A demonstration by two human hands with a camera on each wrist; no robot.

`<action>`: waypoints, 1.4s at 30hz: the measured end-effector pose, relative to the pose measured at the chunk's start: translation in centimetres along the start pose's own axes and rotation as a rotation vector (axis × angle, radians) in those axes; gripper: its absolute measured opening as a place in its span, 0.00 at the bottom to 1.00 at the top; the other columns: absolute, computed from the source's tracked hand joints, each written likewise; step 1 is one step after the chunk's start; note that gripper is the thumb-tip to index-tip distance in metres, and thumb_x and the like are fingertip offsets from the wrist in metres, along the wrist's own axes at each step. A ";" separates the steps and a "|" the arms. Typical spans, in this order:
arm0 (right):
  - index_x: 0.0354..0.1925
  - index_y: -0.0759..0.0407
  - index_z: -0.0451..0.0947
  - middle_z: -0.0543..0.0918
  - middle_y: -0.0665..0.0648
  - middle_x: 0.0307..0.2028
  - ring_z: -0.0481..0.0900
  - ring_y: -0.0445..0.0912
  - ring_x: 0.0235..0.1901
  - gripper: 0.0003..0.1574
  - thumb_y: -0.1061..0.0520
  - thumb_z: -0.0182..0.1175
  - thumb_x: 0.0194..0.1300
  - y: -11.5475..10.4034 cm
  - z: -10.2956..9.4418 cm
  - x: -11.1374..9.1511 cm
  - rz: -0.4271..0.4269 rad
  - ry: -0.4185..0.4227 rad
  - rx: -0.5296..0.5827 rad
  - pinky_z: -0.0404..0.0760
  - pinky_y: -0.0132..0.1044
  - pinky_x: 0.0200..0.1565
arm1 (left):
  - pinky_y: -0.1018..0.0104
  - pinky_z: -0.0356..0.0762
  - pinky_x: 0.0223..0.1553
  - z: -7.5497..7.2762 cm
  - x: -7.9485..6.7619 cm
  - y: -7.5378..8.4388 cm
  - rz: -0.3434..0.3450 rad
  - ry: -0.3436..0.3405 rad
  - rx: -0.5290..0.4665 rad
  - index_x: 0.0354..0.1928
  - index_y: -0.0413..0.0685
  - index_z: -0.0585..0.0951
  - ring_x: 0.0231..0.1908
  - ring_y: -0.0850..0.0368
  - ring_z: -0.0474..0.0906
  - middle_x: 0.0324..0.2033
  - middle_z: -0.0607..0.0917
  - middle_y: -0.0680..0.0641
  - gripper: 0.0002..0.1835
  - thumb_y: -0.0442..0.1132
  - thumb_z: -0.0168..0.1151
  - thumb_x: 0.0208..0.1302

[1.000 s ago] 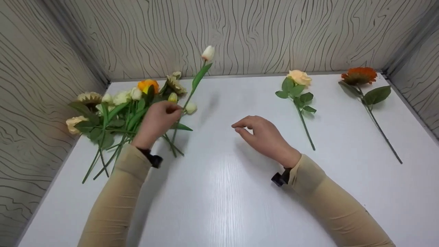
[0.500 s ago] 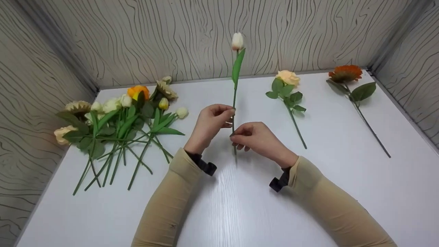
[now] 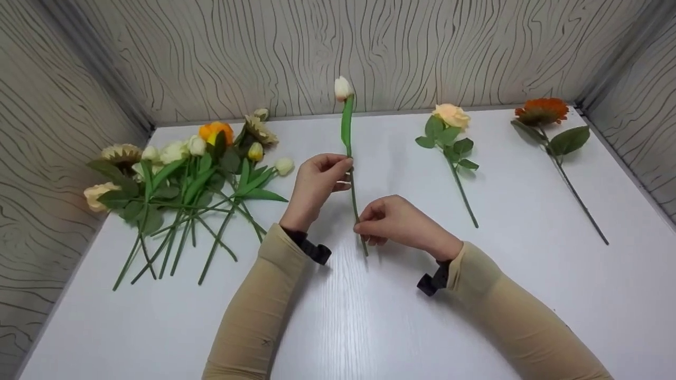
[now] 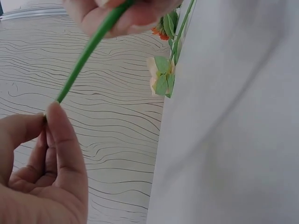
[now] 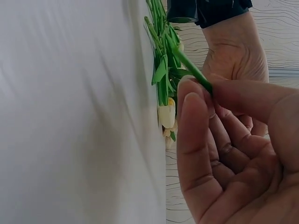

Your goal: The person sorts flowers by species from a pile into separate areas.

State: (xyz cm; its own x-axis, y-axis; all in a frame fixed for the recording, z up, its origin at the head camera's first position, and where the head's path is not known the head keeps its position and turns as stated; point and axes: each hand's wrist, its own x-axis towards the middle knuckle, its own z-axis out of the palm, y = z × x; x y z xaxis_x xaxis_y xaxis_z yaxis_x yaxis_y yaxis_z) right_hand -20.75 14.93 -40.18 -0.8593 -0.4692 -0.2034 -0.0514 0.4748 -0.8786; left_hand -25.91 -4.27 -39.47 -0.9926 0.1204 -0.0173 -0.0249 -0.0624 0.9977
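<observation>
Between both hands is a white tulip [image 3: 343, 88] with one long green leaf and a thin green stem, its bloom pointing toward the back wall. My left hand [image 3: 317, 184] pinches the stem just below the leaf with thumb and fingertips. Lower down, my right hand [image 3: 404, 224] pinches the same stem near its end, a short piece sticking out below the fingers. In the left wrist view the green stem [image 4: 84, 56] runs from one hand to the other. The right wrist view shows the stem's end [image 5: 191, 65] at the thumb and forefinger.
To the left lies a heap of flowers [image 3: 182, 195] with crossed stems, holding an orange bloom [image 3: 215, 132] and several pale ones. On the right a peach rose [image 3: 451, 117] and an orange-red flower [image 3: 543, 112] lie apart on the white table [image 3: 338, 327]. Patterned walls [image 3: 369, 47] enclose it.
The left hand has carried the tulip from the heap to the middle. The right hand has taken hold of its lower stem. Since then, the bloom has come lower and slightly left.
</observation>
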 end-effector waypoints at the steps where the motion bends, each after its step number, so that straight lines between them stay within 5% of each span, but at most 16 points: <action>1: 0.37 0.60 0.86 0.87 0.56 0.28 0.85 0.48 0.28 0.11 0.53 0.68 0.68 0.1 0.0 0.0 -0.003 0.004 0.007 0.85 0.40 0.33 | 0.60 0.87 0.42 0.0 0.0 0.0 -0.005 0.000 0.001 0.48 0.39 0.85 0.40 0.50 0.85 0.40 0.85 0.41 0.11 0.40 0.68 0.70; 10: 0.46 0.62 0.86 0.88 0.59 0.34 0.86 0.50 0.33 0.21 0.45 0.64 0.72 -0.2 -1.7 -0.2 -0.014 0.026 -0.040 0.86 0.47 0.39 | 0.61 0.86 0.42 -0.6 1.2 0.5 -0.046 -0.038 0.131 0.49 0.37 0.83 0.38 0.51 0.86 0.41 0.85 0.40 0.11 0.35 0.68 0.69; 16: 0.53 0.57 0.83 0.87 0.62 0.43 0.85 0.55 0.43 0.23 0.42 0.60 0.75 -0.7 -4.8 -1.3 -0.007 0.154 -0.056 0.86 0.46 0.43 | 0.62 0.85 0.42 -2.3 3.9 0.1 -0.125 0.025 0.372 0.50 0.37 0.82 0.37 0.53 0.84 0.43 0.83 0.41 0.10 0.36 0.65 0.71; 23: 0.53 0.57 0.83 0.87 0.60 0.43 0.85 0.52 0.43 0.22 0.42 0.60 0.75 -0.7 -5.4 -1.4 -0.015 0.178 -0.057 0.86 0.42 0.42 | 0.63 0.83 0.41 -3.5 5.6 -1.2 -0.226 0.097 0.555 0.47 0.38 0.83 0.37 0.55 0.81 0.42 0.83 0.43 0.08 0.35 0.64 0.72; 33: 0.53 0.57 0.83 0.87 0.62 0.44 0.85 0.56 0.45 0.21 0.43 0.60 0.75 -0.6 -5.3 -1.2 -0.004 0.179 -0.078 0.85 0.44 0.43 | 0.61 0.78 0.37 -2.9 5.9 -2.3 -0.141 0.101 0.824 0.44 0.38 0.84 0.35 0.53 0.79 0.38 0.84 0.43 0.06 0.33 0.62 0.71; 42: 0.51 0.56 0.84 0.87 0.62 0.43 0.85 0.57 0.44 0.20 0.43 0.60 0.75 -0.3 -5.5 -1.3 -0.020 0.191 -0.084 0.85 0.46 0.43 | 0.63 0.76 0.32 -3.0 5.4 -1.8 -0.124 0.065 0.830 0.41 0.39 0.83 0.30 0.55 0.77 0.31 0.83 0.45 0.08 0.39 0.62 0.74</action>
State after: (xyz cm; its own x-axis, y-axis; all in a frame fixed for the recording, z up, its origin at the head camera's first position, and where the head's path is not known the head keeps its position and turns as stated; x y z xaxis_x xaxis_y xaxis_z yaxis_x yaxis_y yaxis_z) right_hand -22.38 19.50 -37.25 -0.9382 -0.3330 -0.0939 -0.1045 0.5315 -0.8406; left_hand -31.57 -6.44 -41.57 -0.9939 0.0191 -0.1082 -0.0641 0.6992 0.7121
